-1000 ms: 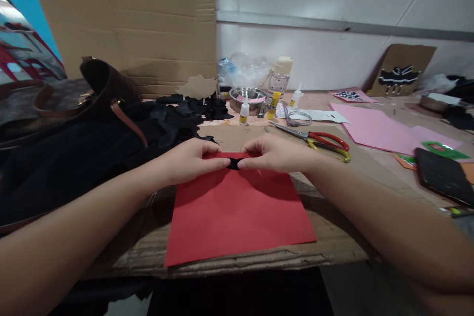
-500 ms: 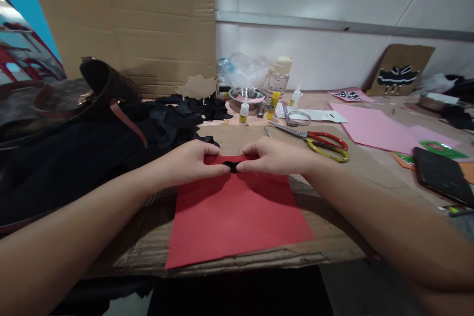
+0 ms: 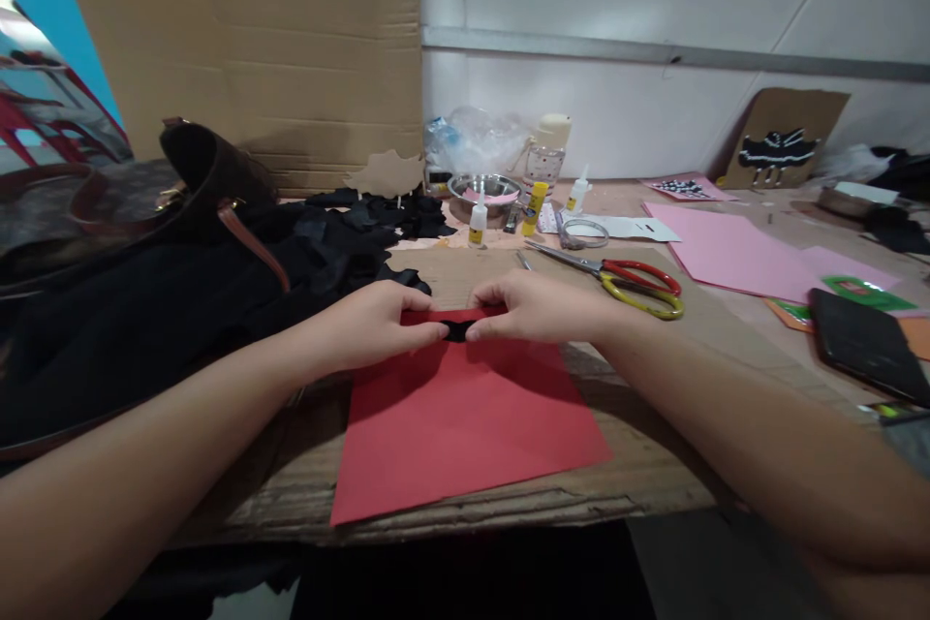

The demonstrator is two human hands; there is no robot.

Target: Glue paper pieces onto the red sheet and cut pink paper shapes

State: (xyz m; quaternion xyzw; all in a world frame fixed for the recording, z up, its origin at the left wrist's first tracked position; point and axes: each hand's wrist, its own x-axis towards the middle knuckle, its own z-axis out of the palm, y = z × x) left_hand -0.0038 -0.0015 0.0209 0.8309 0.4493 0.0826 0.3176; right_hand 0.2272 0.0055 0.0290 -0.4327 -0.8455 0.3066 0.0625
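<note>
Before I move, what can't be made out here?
Head view: ends of the black piece, hidden by the left hand and right hand.
Head view: part of the brown bag, cut off by the left edge.
Head view: print on the yellow tube, too small to read.

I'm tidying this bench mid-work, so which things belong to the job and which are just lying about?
In the job:
- Black piece, between left hand and right hand
- Red paper
- Probably scissors, glue stick

Likely just lying about:
- Handbag
- Phone
- Drink bottle
</note>
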